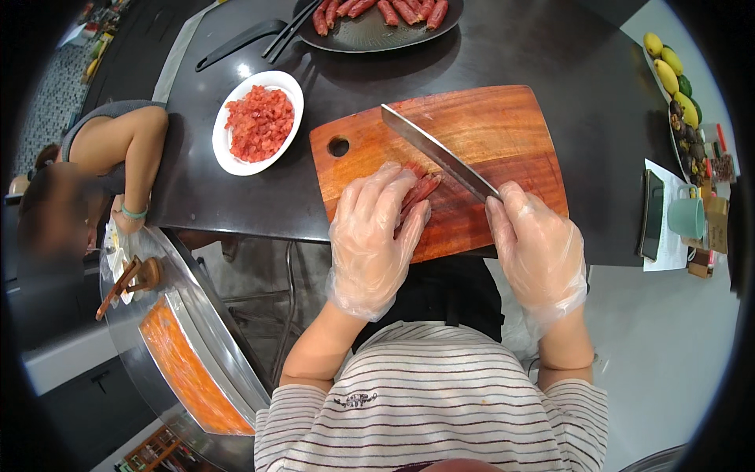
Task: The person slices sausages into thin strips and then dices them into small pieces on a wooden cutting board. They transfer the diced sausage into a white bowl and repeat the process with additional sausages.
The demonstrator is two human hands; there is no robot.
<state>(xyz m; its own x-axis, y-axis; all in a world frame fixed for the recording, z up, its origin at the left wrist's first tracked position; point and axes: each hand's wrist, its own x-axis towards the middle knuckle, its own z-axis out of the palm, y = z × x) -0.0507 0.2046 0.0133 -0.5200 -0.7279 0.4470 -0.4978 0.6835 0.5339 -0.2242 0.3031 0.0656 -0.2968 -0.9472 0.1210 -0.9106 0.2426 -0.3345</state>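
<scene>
A wooden cutting board (503, 118) with a round hole near its left end lies at the table's near edge. On it, my left hand (373, 216), in a clear plastic glove, curls its fingers over red sausages (422, 189), partly hidden beneath. My right hand (539, 236), gloved the same way, grips a kitchen knife (440, 153) by its handle, which the fingers cover. The blade slants up and left over the board, just right of the sausages. Left of the board, a white oval bowl (222, 145) holds diced red pieces (261, 122).
At the back, a black frying pan (370, 46) holds several sausages, with dark chopsticks (295, 30) leaning on its rim. A phone (652, 212) and a green mug (686, 218) lie right. Another person (118, 149) sits left, near a metal tray (228, 370) with an orange slab.
</scene>
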